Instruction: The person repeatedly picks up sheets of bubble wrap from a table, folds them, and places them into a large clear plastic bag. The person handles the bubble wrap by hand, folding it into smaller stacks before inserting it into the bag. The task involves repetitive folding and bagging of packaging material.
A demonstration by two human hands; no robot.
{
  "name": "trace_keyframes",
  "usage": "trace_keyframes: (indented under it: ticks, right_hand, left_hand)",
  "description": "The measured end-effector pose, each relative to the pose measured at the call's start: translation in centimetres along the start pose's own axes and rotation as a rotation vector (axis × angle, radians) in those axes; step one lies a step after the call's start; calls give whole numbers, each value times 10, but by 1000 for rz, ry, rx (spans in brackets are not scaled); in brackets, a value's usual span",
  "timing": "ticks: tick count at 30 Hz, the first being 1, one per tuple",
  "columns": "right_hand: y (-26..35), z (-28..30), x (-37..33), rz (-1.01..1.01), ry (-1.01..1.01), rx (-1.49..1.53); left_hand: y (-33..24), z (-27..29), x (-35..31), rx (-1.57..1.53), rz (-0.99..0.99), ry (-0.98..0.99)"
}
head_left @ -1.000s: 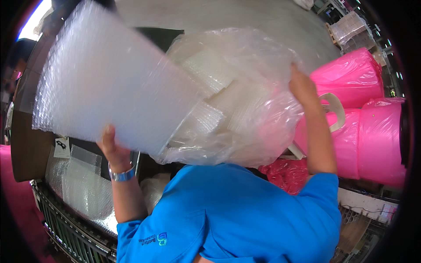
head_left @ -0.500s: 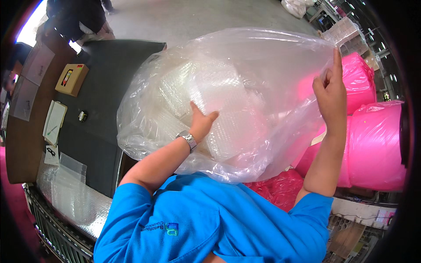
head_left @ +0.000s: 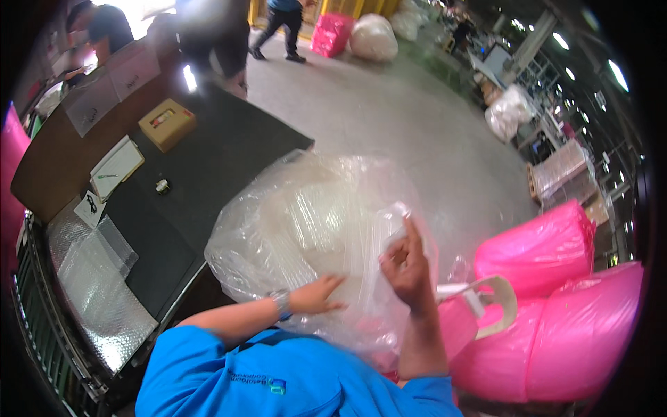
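A large clear plastic bag (head_left: 240, 240) spreads in front of me, with sheets of bubble wrap (head_left: 313, 215) inside it. My left hand (head_left: 316, 295), below a metal wristwatch (head_left: 281, 304), reaches over the near part of the bag with fingers and thumb apart, holding nothing. On the bag's right side, my right hand (head_left: 406, 267) has its thumb and curled fingers closed on the plastic film, while the index finger points up.
At left, a dark table (head_left: 229, 132) carries a cardboard box (head_left: 167, 125), a clipboard (head_left: 117, 167), a small object (head_left: 162, 186) and flat bubble wrap (head_left: 104, 292). Pink-wrapped rolls (head_left: 535, 250) stand at right, beside a cream looped strip (head_left: 506, 306). People (head_left: 283, 24) are farther off.
My right hand has come inward and down, drawing the bag's rim with it, so the bag looks narrower. My left hand has lowered toward me. The view has shifted, showing more floor.
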State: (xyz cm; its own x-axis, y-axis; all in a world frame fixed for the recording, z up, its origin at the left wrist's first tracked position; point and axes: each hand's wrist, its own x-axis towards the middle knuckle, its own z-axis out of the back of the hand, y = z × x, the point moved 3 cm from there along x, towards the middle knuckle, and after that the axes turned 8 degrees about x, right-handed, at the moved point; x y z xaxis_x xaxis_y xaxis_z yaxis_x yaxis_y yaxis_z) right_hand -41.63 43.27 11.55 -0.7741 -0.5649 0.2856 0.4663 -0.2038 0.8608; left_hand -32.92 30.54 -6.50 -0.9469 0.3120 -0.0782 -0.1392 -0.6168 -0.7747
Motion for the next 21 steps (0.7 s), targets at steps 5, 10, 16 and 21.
trace_keyframes:
  ticks: [5,10,16,21]
  right_hand:
    - [-27,-96,-4,-110,326,323]
    - [-122,-226,-53,-174,923,-193]
    - [-147,-252,-62,-187,1308,-404]
    - [31,-261,-14,-48,993,-564]
  left_hand:
    - [27,23,-113,116,-119,358]
    - [-12,93,-151,-321,198,-32]
    - [-79,188,-266,-537,-342,-739]
    - [-143,233,-344,-525,-1082,-848]
